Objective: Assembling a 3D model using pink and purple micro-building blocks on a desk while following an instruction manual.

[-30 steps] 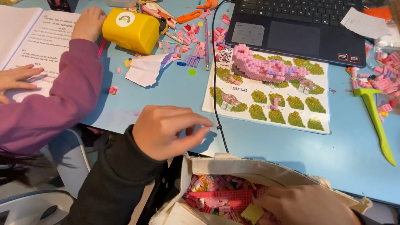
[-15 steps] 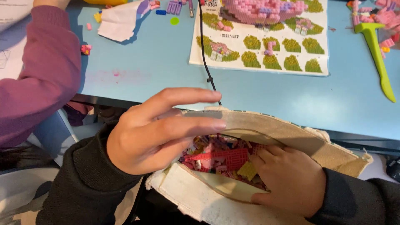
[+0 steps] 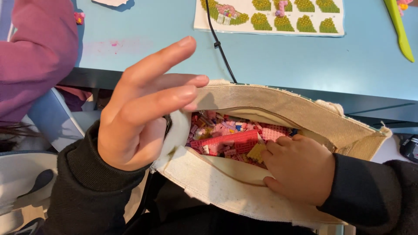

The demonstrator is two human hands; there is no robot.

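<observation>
A cream canvas bag lies open on my lap below the table edge. It holds several small pink, red and yellow building bricks. My left hand is at the bag's left rim, thumb side pressed against the folded white fabric and fingers stretched out above the opening. My right hand lies over the near rim with its fingers curled down among the bricks, beside a yellow plate. Its fingertips are hidden, so a grasp cannot be made out.
The blue table runs across the top with a printed picture sheet, a black cable dropping to the bag, and a green tool. Another person's purple sleeve is at left.
The view has tipped down and closer onto the bag. My left hand has come to the bag's left rim with fingers spread. My right hand stays inside the bag.
</observation>
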